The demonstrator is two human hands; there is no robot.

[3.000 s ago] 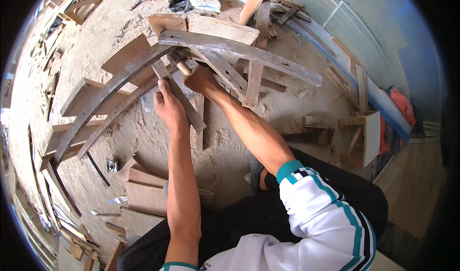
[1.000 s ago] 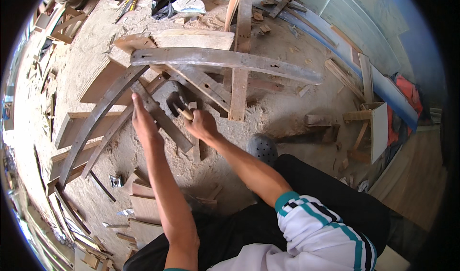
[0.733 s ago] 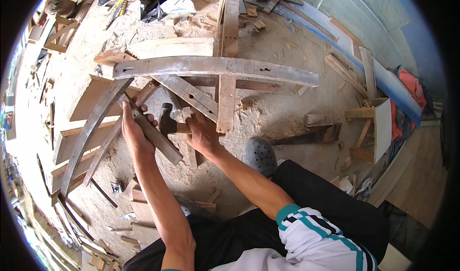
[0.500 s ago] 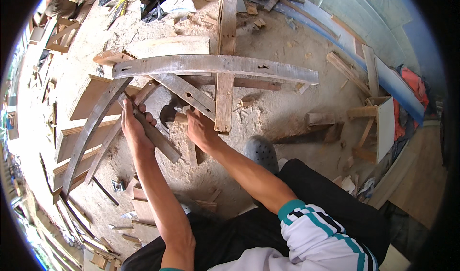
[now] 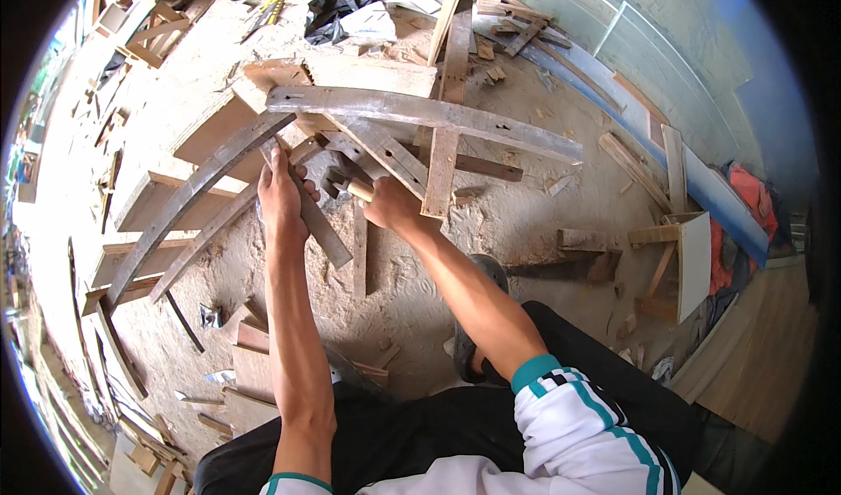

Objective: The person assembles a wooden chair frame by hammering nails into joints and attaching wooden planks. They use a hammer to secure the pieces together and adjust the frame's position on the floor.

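Note:
My left hand (image 5: pixel 282 201) is closed around a short, flat grey-brown wooden strip (image 5: pixel 322 236). The strip slants down toward me, and its upper end meets the frame near a curved grey rail (image 5: pixel 188 188). In my right hand (image 5: pixel 394 204) is a hammer (image 5: pixel 357 189), gripped by its light wooden handle. Its dark metal head lies just right of my left hand, close to the strip; whether they touch I cannot tell. Beyond both hands a long curved beam (image 5: pixel 420 111) crosses an upright post (image 5: pixel 442 166). A diagonal brace (image 5: pixel 381 152) runs between them.
Wide boards (image 5: pixel 166 199) sit between the curved rails on the left. A small wooden stool-like piece (image 5: pixel 692 267) stands at the right near red cloth (image 5: pixel 749 197). Offcuts and sawdust litter the floor. A black plastic bag (image 5: pixel 333 13) and a yellow level (image 5: pixel 279 0) lie farther off.
The view has turned, so the wooden frame and my hands appear farther right and higher. Both hands keep their grips, with the hammer still beside the strip.

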